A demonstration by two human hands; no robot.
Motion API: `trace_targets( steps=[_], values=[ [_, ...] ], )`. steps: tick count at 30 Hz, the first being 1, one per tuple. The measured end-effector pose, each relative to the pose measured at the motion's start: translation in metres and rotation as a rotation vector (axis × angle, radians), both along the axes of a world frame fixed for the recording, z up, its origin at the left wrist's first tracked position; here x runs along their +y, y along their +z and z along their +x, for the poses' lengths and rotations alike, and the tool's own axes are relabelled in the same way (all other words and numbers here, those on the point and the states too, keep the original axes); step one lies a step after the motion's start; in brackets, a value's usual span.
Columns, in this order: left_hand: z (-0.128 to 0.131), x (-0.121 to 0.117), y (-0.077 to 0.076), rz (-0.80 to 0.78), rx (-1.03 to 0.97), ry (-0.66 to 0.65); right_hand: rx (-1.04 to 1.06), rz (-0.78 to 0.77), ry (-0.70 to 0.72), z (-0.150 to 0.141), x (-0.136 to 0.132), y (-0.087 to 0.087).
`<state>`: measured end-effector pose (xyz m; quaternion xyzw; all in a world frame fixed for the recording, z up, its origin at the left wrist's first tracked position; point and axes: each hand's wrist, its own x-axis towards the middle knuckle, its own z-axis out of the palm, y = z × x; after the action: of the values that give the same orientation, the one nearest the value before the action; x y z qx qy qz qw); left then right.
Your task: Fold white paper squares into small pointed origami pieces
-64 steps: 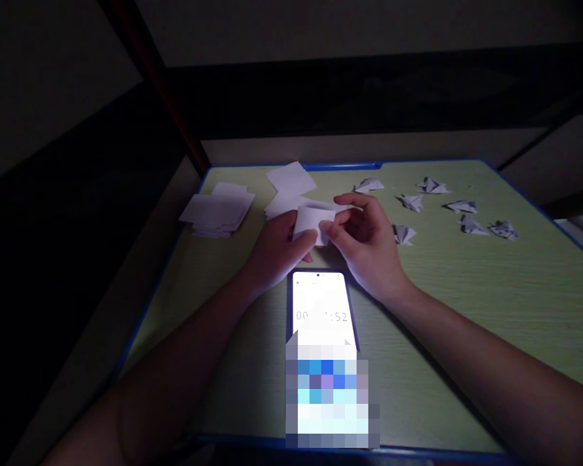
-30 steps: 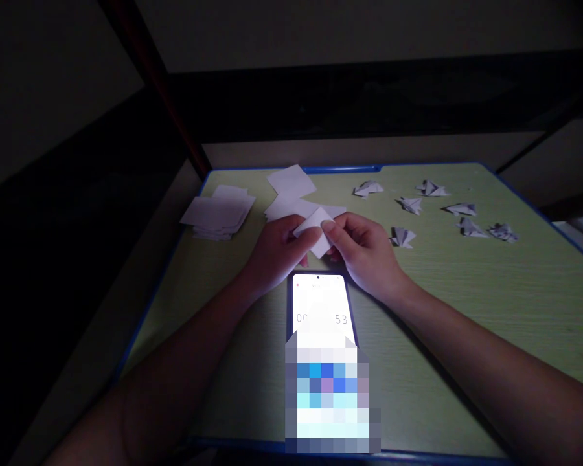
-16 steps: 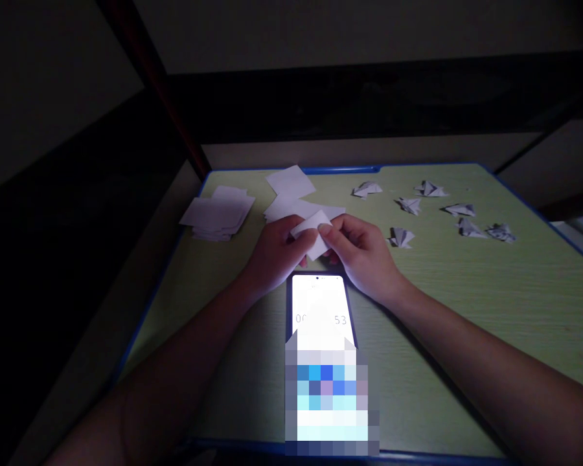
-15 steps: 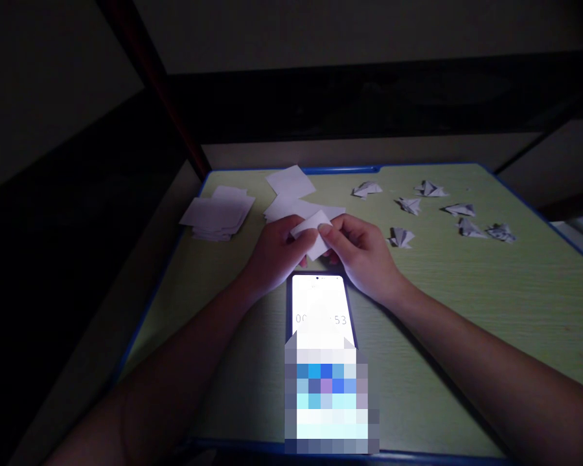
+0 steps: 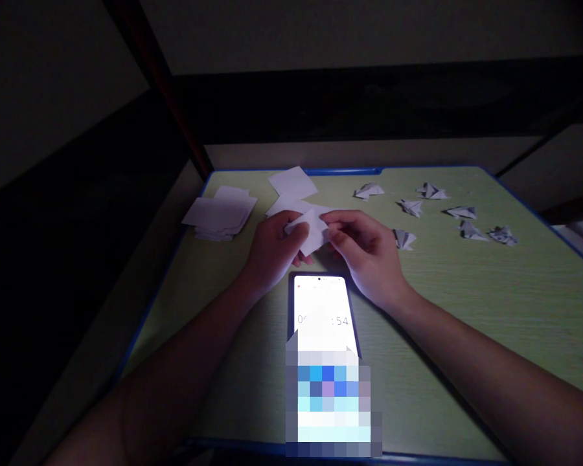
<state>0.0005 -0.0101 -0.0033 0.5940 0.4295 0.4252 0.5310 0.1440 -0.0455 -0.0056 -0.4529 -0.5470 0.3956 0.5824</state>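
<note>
Between my hands, just above the top of the lit phone (image 5: pixel 320 301), is a small folded piece of white paper (image 5: pixel 315 234). My left hand (image 5: pixel 278 249) grips its left side, thumb on top and fingers curled beneath. At its right edge, my right hand (image 5: pixel 369 249) has the thumb and index finger pinched on the paper. Loose white sheets (image 5: pixel 294 183) lie on the table behind the hands. The underside of the folded piece is hidden.
A stack of white paper (image 5: pixel 221 213) sits at the table's left edge. Several folded paper figures (image 5: pixel 432 191) are scattered at the right, one of them (image 5: pixel 405 239) close beside my right hand. The green table (image 5: pixel 466 323) has a blue rim; the surroundings are dark.
My right thumb has moved off the middle of the paper to its right edge, and the right hand has shifted slightly right. The paper has turned a little.
</note>
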Motion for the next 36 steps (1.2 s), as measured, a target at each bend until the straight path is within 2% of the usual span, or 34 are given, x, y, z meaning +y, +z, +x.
trace_targets(
  steps=[4,10,17,24,31,36],
  values=[
    [0.0,0.0,0.002,-0.02,0.001,0.02,-0.129,0.037,-0.047,0.002,-0.001,0.0],
    [0.001,-0.002,0.001,-0.005,0.059,0.038,-0.283,0.226,-0.067,0.006,0.001,-0.002],
    [0.0,-0.003,0.001,0.009,0.111,0.032,-0.311,0.19,-0.044,0.008,0.0,0.0],
    [0.0,-0.002,0.002,0.026,0.142,0.052,-0.336,0.276,0.023,0.01,0.001,0.001],
    [0.0,0.0,0.005,0.007,0.146,0.045,-0.393,0.246,0.051,0.015,0.003,0.001],
    [-0.001,-0.002,0.008,-0.028,0.158,0.022,-0.445,0.285,0.066,0.017,0.003,0.0]
  ],
)
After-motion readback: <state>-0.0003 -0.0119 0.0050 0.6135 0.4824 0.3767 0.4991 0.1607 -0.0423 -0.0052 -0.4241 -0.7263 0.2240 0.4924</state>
